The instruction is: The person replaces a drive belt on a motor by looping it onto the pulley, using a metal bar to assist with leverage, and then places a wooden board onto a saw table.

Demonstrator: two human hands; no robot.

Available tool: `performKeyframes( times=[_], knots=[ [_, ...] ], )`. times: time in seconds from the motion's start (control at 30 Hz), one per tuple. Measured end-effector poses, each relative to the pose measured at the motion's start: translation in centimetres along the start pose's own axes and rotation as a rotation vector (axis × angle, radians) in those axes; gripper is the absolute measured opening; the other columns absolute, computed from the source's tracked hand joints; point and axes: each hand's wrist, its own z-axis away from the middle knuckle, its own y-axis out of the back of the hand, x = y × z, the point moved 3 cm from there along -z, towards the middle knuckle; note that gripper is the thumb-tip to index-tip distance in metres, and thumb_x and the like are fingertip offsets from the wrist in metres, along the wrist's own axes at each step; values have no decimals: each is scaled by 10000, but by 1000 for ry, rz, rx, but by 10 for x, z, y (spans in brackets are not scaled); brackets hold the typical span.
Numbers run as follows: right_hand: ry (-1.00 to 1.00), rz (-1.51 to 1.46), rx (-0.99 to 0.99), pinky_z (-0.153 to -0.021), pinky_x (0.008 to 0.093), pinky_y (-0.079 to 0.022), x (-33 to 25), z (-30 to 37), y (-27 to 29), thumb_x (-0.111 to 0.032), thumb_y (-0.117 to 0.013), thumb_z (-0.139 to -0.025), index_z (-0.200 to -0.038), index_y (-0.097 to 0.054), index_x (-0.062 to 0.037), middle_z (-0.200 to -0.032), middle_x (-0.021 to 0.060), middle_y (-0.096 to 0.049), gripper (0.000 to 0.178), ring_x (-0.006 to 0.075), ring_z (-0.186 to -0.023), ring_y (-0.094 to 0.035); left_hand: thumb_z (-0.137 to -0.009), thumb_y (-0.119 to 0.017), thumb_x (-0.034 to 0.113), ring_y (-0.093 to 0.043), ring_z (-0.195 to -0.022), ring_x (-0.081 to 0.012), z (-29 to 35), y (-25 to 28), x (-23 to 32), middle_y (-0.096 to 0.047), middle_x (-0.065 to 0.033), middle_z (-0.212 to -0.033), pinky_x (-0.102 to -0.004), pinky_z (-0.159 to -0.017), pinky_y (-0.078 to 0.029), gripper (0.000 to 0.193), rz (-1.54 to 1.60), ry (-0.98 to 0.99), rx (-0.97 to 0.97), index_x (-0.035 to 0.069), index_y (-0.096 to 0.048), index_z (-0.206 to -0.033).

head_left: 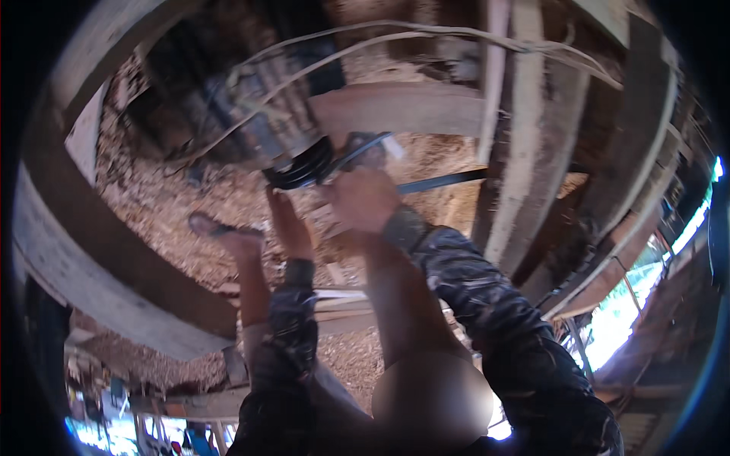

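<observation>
An electric motor [258, 137], grimy and blurred, lies in the upper left with a black grooved pulley [300, 169] on its near end. Just below the pulley is my left hand [289, 224], fingers stretched out toward its rim; I cannot tell if they touch. My right hand [366, 199] is closed beside the pulley, around what looks like a flat black belt [441, 181] that runs off to the right. Another thin bluish-black strip [361, 150] slants up from the pulley behind that hand. What lies inside the right fist is hidden.
Thick wooden beams [114, 258] curve along the left, and upright timbers [525, 129] stand at right. Pale cables [426, 32] cross above the motor. Wood chips [152, 205] cover the ground. My sandalled foot [228, 229] rests left of my left hand.
</observation>
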Motion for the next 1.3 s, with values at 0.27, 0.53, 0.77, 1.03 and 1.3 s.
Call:
performKeyframes(
  times=[0.27,0.53,0.77,1.03,1.3],
  knots=[
    [13,62,-188,-606,471,-514,-26,16,-4,-298,-555,-828,-897,-705,-112,-731,149,-651,249,326,-691,-660,-967,-454,400,-562,-1048,-239,26,6,2,-536,-177,-1253,-344,-904,-433,494,631,634,137,-10,-527,-1233],
    [82,76,-52,-731,438,-486,-21,37,-6,-298,-602,-776,-868,-668,-82,-762,126,-655,244,299,-748,-658,-911,-535,181,-606,-665,-225,-7,-4,-39,-614,-93,-719,-339,-581,-500,156,1072,1027,-349,29,-569,-911],
    [-38,234,256,-741,464,-430,20,45,39,-303,-604,-818,-897,-640,-105,-769,92,-647,216,266,-774,-642,-875,-552,150,-585,-685,-217,-36,15,-19,-631,-56,-744,-372,-661,-481,105,1073,922,-131,56,-600,-869],
    [48,64,111,-727,433,-414,14,25,15,-265,-593,-852,-885,-623,-134,-827,81,-644,138,264,-812,-626,-852,-564,139,-491,-597,-159,-39,40,-17,-578,-45,-718,-319,-610,-439,97,1127,896,77,43,-583,-851],
    [53,22,247,-782,450,-428,4,-3,-9,-251,-603,-847,-876,-628,-71,-847,122,-647,183,302,-858,-617,-873,-528,108,-539,-646,-169,-85,45,-59,-602,-57,-776,-319,-604,-465,82,1205,1063,-89,34,-563,-882]
  ],
)
